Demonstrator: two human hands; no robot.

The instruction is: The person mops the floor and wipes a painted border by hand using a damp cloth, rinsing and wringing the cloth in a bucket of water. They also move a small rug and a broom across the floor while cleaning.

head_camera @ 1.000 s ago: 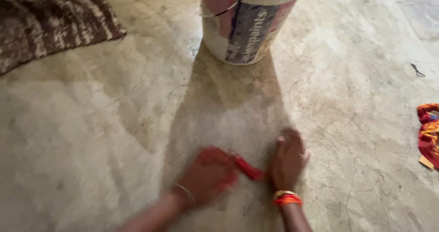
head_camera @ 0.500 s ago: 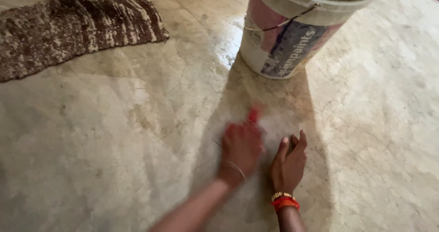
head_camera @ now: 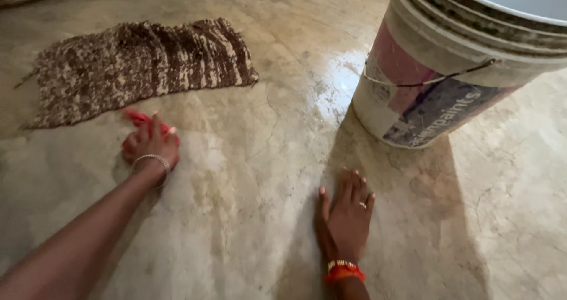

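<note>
Fingers of left hand (head_camera: pixel 150 146) are clamping a crumpled red cloth (head_camera: pixel 139 120) flat against the wet stone floor (head_camera: pixel 248 176), rag poking past fingertips; right hand (head_camera: pixel 347 220) is lying splayed, propping weight.

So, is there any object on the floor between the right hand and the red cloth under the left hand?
No. The right hand lies flat on bare floor, and only wet floor separates it from the red cloth under the left hand. The bucket and mat lie off that line.
</note>
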